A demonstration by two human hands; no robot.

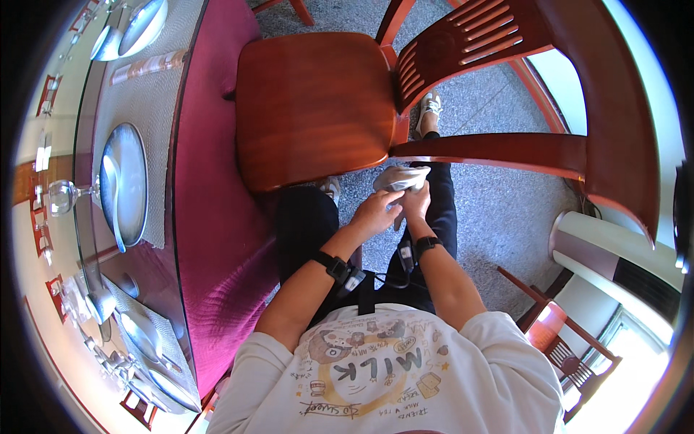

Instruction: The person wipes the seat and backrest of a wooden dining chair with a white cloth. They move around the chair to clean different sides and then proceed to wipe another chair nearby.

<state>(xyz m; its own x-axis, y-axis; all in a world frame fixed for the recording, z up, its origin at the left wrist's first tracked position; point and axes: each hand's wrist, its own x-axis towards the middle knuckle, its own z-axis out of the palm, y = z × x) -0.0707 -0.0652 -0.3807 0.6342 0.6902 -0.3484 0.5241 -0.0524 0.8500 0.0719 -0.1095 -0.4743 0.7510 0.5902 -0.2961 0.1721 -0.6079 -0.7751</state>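
A crumpled pale cloth [400,178] is bunched beside the near edge of a reddish-brown wooden chair [317,103]. My right hand [417,200], on the right side of the view, grips this cloth from below. Just to its left, my left hand [378,212] has its fingers spread and reaches towards the cloth and the other hand; whether its fingertips touch the cloth I cannot tell. Which arm is which cannot be told beyond their sides in the view. Both wrists wear black straps with small devices and a cable.
Left stands a table with a magenta cloth [217,217], a plate [126,184] with a white spoon [113,200], a wine glass [64,197] and more tableware. The chair's back and arm [488,149] extend right. Another wooden chair [547,328] and a white floor-standing unit [591,238] are lower right.
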